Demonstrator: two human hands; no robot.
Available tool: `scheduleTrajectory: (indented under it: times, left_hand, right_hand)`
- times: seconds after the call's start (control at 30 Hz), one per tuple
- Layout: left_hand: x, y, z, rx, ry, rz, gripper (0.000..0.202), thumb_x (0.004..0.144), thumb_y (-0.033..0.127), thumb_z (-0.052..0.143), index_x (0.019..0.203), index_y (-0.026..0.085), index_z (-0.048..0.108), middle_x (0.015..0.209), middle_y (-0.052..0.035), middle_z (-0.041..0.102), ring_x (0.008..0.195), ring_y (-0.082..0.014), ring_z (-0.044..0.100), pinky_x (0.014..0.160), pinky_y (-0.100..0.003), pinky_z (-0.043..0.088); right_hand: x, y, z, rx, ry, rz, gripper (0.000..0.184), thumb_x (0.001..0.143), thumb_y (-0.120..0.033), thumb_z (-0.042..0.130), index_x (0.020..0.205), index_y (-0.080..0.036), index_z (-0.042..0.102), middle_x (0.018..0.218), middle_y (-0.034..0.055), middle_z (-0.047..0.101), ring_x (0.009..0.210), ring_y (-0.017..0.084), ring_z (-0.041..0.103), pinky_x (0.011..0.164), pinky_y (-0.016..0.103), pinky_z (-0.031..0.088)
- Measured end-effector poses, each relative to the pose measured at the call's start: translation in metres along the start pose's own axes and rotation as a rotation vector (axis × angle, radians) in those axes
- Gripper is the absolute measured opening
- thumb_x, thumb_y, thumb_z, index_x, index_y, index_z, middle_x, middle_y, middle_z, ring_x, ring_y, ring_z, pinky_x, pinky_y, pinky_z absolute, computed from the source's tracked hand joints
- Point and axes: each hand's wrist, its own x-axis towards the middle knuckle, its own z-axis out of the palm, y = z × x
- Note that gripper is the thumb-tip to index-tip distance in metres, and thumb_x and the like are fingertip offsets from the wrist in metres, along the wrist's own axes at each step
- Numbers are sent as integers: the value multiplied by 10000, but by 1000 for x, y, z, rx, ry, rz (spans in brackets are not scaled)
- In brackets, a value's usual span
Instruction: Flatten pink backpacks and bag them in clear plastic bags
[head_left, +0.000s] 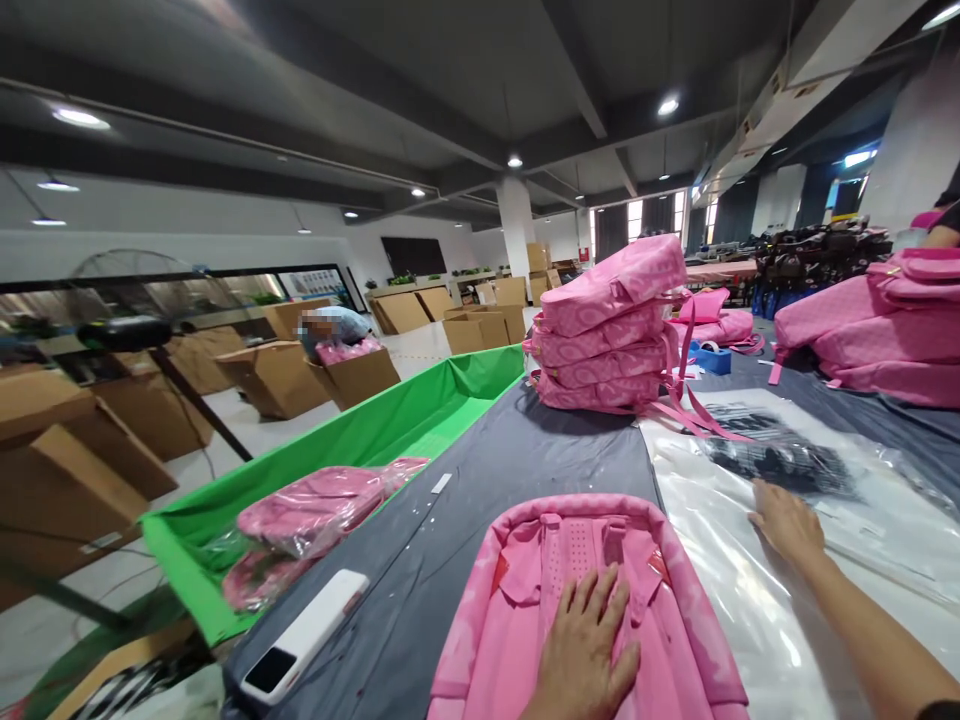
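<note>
A pink backpack lies in front of me on the dark table cover, its strap side up. My left hand rests flat on that side, fingers spread. To the right, my right hand lies on a stack of clear plastic bags. Its fingers are extended over the plastic near the dark printing, and nothing shows in its grip. Beyond the backpack stands a pile of several pink patterned backpacks, with loose straps trailing onto the bags.
Left of the table hangs a green cloth trough holding plastic-wrapped pink backpacks. A white device with a dark screen lies at the table's left edge. A blue tape dispenser and more pink bags are farther back. Someone bends over a carton.
</note>
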Motion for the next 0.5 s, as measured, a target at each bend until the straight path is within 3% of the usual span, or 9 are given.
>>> scheduleTrajectory:
  times: [0.13,0.3,0.4,0.5]
  left_hand:
    - [0,-6,8,74,22,27,632,977,435,543,1570,386,328,1654,33,276,1509,-299,355,1241,-562,304]
    - [3,-13,18,126,93,50,627,966,397,560,1557,405,351,1640,45,319,1480,-289,406,1221,-536,344]
    - [3,-10,15,119,88,32,606,972,437,552,1549,407,369,1635,55,338,1474,-284,414,1223,-525,343]
    - [1,-3,6,88,62,11,588,989,486,520,1550,390,375,1641,45,337,1484,-276,396,1241,-518,312]
  right_hand:
    - [-2,8,1,-71,-40,-25,206,964,-260,513,994,-196,707,1013,147,688,992,320,642,817,423,465]
    - [5,9,-6,-108,-63,-110,329,913,-129,528,1196,-221,668,1148,137,700,967,285,666,733,372,427]
    - [10,7,-18,-96,-71,-218,297,892,-74,491,1020,-230,708,918,69,737,872,245,677,729,356,399]
    - [4,8,-40,-69,-34,-310,267,925,-128,465,941,-230,711,881,76,740,897,250,680,786,376,413]
